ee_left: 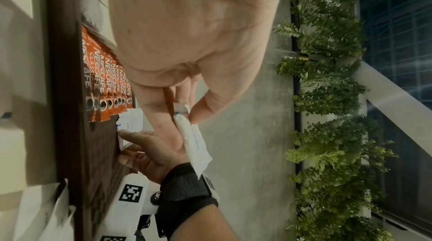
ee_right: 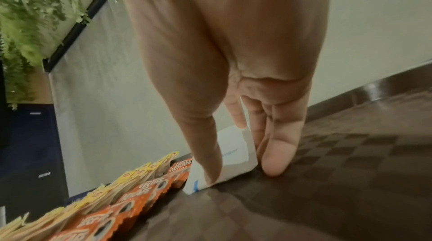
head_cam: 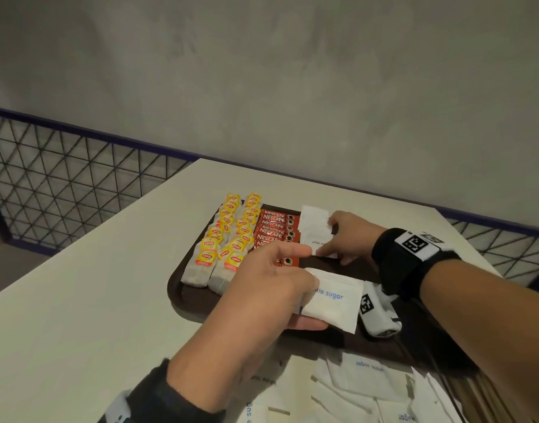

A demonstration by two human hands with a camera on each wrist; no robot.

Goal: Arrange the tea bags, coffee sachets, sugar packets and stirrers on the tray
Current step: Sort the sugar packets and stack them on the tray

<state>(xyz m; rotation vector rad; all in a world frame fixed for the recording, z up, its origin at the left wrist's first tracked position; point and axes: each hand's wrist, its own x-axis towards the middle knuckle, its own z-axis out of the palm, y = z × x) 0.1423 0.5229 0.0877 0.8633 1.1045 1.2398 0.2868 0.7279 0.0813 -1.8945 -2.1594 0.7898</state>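
A dark brown tray [head_cam: 182, 296] lies on the table. Two rows of yellow-tagged tea bags [head_cam: 222, 239] fill its left part, with red coffee sachets [head_cam: 274, 230] beside them. To their right runs a row of white sugar packets [head_cam: 315, 218]. My right hand [head_cam: 329, 239] pinches the nearest packet of that row [ee_right: 233, 152], upright on the tray floor [ee_right: 327, 171], thumb on one face and fingers behind. My left hand [head_cam: 305, 288] pinches another sugar packet [head_cam: 332, 300] above the tray's near part; the pinch [ee_left: 187, 115] shows in the left wrist view.
Several loose sugar packets [head_cam: 369, 389] lie on the white table [head_cam: 94, 300] just in front of the tray. Brown sticks [head_cam: 476, 395], perhaps stirrers, show under my right forearm. A wire mesh fence [head_cam: 63, 184] runs beyond the table's left edge, with a grey wall behind.
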